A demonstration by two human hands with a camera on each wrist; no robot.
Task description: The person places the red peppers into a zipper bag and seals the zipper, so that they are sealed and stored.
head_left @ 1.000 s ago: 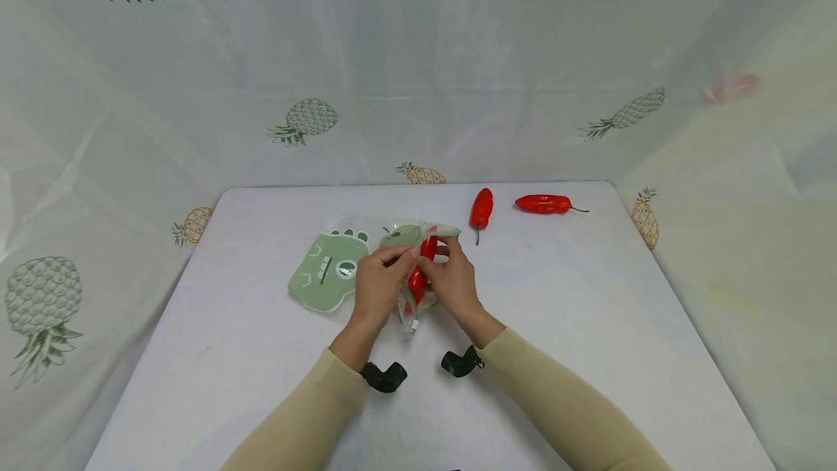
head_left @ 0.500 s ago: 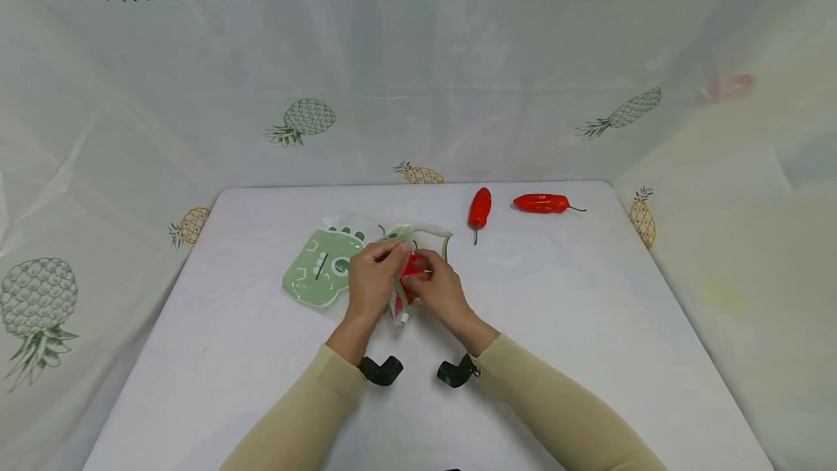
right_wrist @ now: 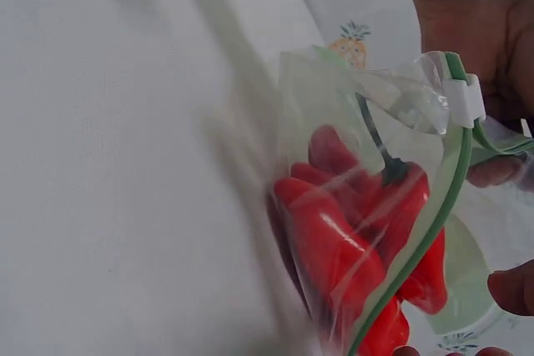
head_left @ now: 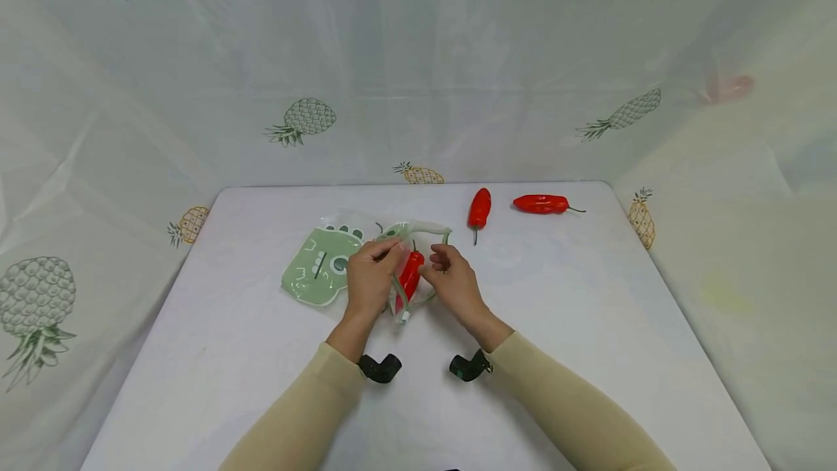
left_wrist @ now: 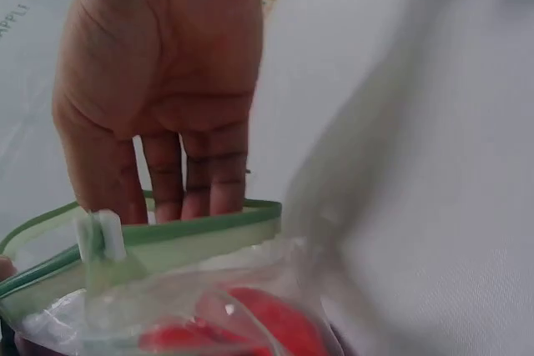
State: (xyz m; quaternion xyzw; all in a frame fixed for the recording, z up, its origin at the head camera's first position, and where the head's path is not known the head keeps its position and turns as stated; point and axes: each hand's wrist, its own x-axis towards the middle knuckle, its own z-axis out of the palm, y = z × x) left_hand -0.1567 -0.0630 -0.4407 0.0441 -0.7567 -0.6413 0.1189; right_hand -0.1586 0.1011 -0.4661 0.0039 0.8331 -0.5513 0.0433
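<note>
My left hand [head_left: 369, 278] pinches the green-edged mouth of a clear zip bag [head_left: 434, 240], which stands open in the middle of the table. A red chili pepper [head_left: 410, 272] with its stem up sits inside the bag. Several red peppers [right_wrist: 325, 231] show through the plastic in the right wrist view. A white slider [right_wrist: 463, 102] is on the green zip. My right hand [head_left: 455, 280] is at the bag's right side, fingers loose and gripping no pepper. The left wrist view shows that hand's straight fingers [left_wrist: 225, 181] reaching down behind the bag's green rim.
A second bag [head_left: 320, 267] with a green monster face lies flat at the left. Two more red peppers, one upright in view [head_left: 480, 211] and one lying sideways [head_left: 541, 203], rest at the back right. A pineapple-print curtain [head_left: 418, 78] hangs behind the table.
My right hand has lowered the pepper into the bag, let go of it and drawn back to the right. My left hand has kept its pinch on the bag's edge.
</note>
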